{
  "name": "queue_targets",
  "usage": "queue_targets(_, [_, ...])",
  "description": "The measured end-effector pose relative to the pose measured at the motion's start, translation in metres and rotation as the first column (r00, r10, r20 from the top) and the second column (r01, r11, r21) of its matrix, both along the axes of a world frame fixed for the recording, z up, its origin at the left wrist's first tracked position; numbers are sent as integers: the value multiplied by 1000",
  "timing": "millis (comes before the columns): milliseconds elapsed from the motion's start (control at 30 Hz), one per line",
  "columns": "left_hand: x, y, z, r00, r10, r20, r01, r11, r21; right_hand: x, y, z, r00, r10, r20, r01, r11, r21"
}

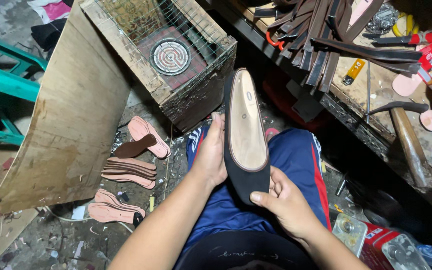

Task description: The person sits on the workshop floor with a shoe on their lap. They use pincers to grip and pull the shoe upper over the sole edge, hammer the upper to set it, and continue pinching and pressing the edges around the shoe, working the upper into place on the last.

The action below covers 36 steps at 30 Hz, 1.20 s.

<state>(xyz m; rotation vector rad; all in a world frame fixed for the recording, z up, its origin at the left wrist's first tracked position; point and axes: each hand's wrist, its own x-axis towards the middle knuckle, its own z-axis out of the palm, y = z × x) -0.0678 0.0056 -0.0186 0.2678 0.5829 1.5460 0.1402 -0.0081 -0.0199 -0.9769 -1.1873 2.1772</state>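
Note:
A black flat shoe (245,131) with a beige insole is held over my lap, its heel pointing away from me and its toe toward me. My left hand (210,156) grips the shoe's left side, fingers along its edge. My right hand (282,200) holds the toe end from below, the thumb pressed on the black upper. Both hands are shut on the shoe. My blue shorts with red and white stripes (301,165) lie underneath.
A wooden box with wire mesh and a coil heater (171,56) stands ahead. Pink insoles (131,172) lie in stacks on the littered floor at left beside a leaning board (71,115). A workbench (371,95) at right carries dark straps, tools and a hammer (408,140). Tins (376,240) sit lower right.

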Motion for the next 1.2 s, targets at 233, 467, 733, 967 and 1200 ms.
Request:
queue_targets(233, [-6, -14, -5, 906, -232, 353, 181, 968, 171, 5, -1, -5, 997, 76, 19, -76, 997, 31])
queue_targets(467, [-8, -22, -19, 930, -265, 253, 222, 958, 183, 4, 0, -13, 976, 152, 154, -160, 986, 41])
queue_targets(733, [-11, -34, -12, 927, -326, 186, 293, 938, 185, 12, 10, 21, 973, -60, 222, -99, 762, 640])
queue_targets(967, [27, -43, 18, 993, 98, -70, -94, 993, 68, -8, 6, 22, 1000, -14, 16, 8, 936, 352])
queue_targets(1200, [30, -54, 25, 774, 142, -618, -129, 990, 65, -12, 5, 3, 989, 101, -105, -100, 995, 9])
